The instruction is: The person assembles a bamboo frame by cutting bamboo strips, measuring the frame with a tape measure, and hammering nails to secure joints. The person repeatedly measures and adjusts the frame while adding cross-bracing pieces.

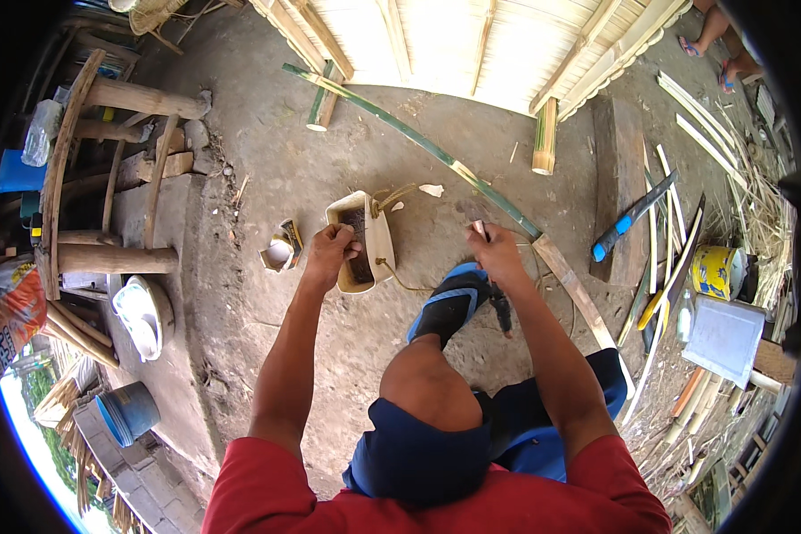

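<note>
In the head view, the main thing is a cream box [383,238] on the gray-brown floor [285,356], in front of the person and a bit to the left. It is longer than it is wide. Its top is open, its walls look thin and smooth, and its corners look a little round. A tan cord [399,194] is tied to its right side in two spots, one far and one near. Inside the box is a layer of dark brown bits [359,267]. They are too small to tell what they are.

The left grip [331,254] is at the left rim of the box. Its fingers are bent, and the tips are together over the open top. I cannot tell if a tiny bit is pinched there.

The right grip [500,254] is to the right of the box, well apart from it. It is closed tight around the handle of a tool [473,212]. The tool's gray end points to the far side and looks blurry.

Just left of the box is a small torn carton [280,254]. It is brown and yellow outside and pale inside. Two white scraps [431,190] lie just past the box, to its right.

A long green bamboo pole [409,135] runs on a slant from the far left to the near right, past the tool. More to the right, a blue and black knife [632,218] lies across a thick wood beam [621,160]. A yellow tub [716,271] is on the right too.
</note>
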A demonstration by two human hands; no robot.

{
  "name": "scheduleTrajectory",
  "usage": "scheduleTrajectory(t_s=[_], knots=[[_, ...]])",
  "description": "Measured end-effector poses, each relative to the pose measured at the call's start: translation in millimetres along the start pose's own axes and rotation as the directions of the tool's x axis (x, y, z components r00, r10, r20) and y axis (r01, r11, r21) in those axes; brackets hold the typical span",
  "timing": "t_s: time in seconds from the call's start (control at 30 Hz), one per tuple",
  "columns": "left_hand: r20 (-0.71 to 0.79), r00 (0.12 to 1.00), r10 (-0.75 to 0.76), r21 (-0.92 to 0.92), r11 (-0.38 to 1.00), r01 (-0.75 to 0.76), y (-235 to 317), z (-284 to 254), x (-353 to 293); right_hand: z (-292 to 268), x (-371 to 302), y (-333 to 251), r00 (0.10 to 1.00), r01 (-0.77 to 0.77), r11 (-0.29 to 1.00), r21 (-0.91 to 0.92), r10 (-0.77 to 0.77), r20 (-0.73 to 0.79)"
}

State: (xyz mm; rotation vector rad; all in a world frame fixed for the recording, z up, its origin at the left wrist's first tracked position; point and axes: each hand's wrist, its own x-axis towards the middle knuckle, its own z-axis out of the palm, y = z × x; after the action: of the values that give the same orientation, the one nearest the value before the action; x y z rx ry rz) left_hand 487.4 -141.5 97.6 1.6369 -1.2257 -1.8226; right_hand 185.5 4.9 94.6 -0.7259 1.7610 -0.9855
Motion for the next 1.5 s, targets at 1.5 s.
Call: scheduleTrajectory(t_s=[1.5], knots=[[0.033, 0.978, 0.205, 0.999, 0.033, -0.041, -13, 5, 62, 82, 13, -16, 0.980, -0.126, 0.934, 0.336, 0.065, 0.188]])
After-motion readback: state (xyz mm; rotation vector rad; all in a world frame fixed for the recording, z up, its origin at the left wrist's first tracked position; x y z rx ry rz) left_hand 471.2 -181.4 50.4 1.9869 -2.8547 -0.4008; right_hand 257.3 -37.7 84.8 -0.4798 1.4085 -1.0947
